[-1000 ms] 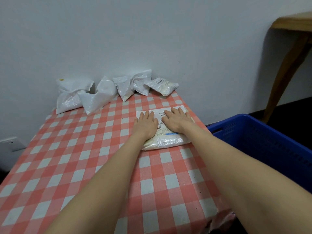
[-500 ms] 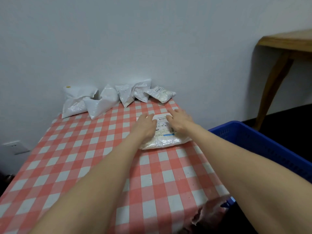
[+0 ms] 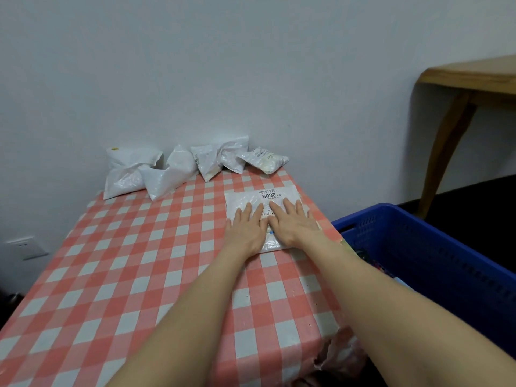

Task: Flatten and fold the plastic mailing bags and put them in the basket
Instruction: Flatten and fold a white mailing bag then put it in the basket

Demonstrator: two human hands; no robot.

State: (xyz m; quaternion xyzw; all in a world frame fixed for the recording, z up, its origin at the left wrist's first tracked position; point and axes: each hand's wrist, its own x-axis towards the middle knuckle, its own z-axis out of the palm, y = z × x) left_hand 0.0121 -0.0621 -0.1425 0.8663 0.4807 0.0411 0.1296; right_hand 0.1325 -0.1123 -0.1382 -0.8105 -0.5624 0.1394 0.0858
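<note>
A white plastic mailing bag point(image 3: 252, 197) with a printed label lies flat on the red-and-white checked table point(image 3: 134, 275), near its right edge. My left hand point(image 3: 247, 229) and my right hand point(image 3: 293, 222) press on it side by side, palms down and fingers straight. Several crumpled white mailing bags point(image 3: 178, 170) sit in a row along the wall at the table's far end. The blue plastic basket point(image 3: 435, 247) stands on the floor just right of the table.
A wooden table point(image 3: 472, 79) with a slanted leg stands at the far right. A wall socket point(image 3: 26, 247) is low on the wall to the left. The tablecloth's corner hangs torn at the near right.
The bag now lies spread out longer and flatter than before. My fingers went from curled at its far edge to straight and flat on it.
</note>
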